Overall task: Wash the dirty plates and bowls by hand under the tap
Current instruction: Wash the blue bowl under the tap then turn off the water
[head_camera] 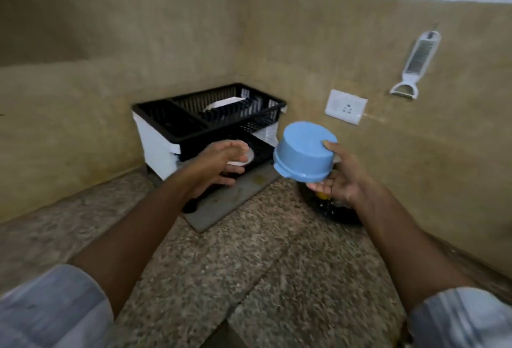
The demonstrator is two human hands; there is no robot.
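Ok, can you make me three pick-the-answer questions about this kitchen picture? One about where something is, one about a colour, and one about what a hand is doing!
1. Where is the grater?
A. hanging on the wall
B. lying in the rack
C. on the counter

2. What colour is the bowl being held?
A. red
B. light blue
C. green

3. How is the right hand holding the bowl?
A. right way up
B. upside down
C. not holding it at all

Answers:
1 A, it hangs high on the tan wall above the socket.
2 B, its whole outside is light blue.
3 B, its flat base faces up and its rim faces down.
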